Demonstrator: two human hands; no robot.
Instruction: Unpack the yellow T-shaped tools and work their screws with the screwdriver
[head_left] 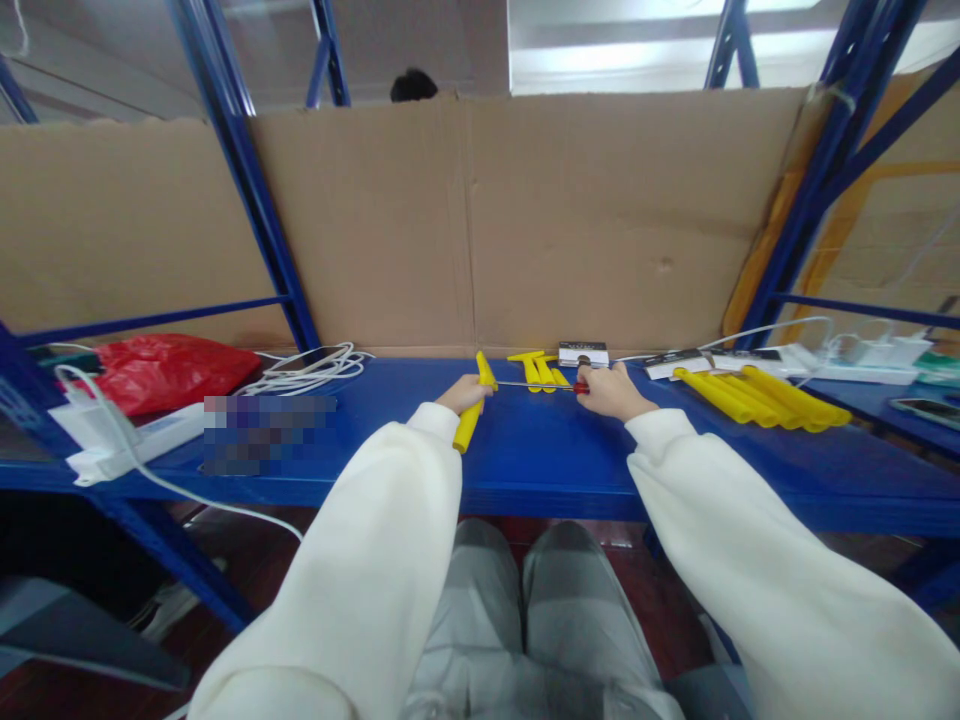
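My left hand (pixel 463 394) is closed around a yellow tubular piece (pixel 470 425), which stands tilted with a wider yellow part at its top. My right hand (pixel 616 391) grips a screwdriver by its red handle (pixel 582 388), most of which my fingers hide. The screwdriver's thin metal shaft (pixel 525 384) runs level to the left and reaches the upper part of the yellow piece; whether its tip is in a screw is too small to tell. Just behind the shaft lie several yellow T-shaped pieces (pixel 534 370). Beyond my right hand sits a small black-and-white box (pixel 583 353).
Several yellow tubes (pixel 765 398) lie in a row at the right, near flat boxes (pixel 675 363). On the left are a red plastic bag (pixel 176 372), coiled white cable (pixel 311 370) and a power strip (pixel 146 440). A cardboard wall (pixel 480 220) closes the blue bench's back, between blue posts.
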